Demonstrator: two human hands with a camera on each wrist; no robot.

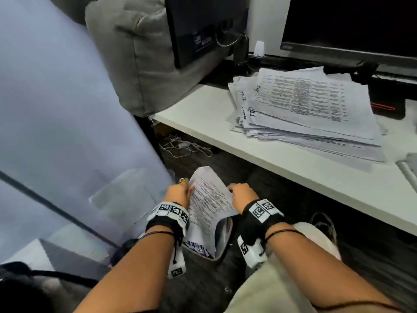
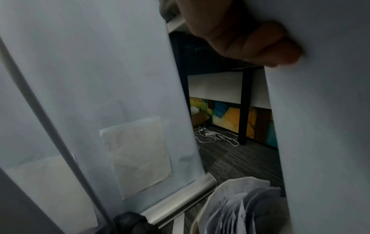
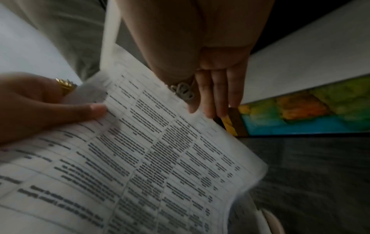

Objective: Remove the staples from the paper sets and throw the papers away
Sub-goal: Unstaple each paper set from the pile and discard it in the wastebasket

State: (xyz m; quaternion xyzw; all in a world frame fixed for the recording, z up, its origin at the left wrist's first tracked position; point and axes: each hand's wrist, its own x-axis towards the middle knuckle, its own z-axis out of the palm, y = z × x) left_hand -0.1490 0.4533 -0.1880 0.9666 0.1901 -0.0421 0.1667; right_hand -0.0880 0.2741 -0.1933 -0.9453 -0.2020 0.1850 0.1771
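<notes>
Papers (image 1: 208, 199), pinched at their top edge by my left hand (image 1: 178, 193) and right hand (image 1: 242, 195), hang over the bin (image 1: 222, 242) below the desk (image 1: 293, 161); I should lower them inside before letting go.

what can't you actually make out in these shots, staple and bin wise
- Staple: none shows on the paper set; head view too small, right wrist view blurred, and the left hand and right hand cover its top corners.
- Bin: cut off by the left wrist view's bottom edge; in the head view the held papers and wrists hide most of it.
- Printed text: blurred, unreadable.
</notes>
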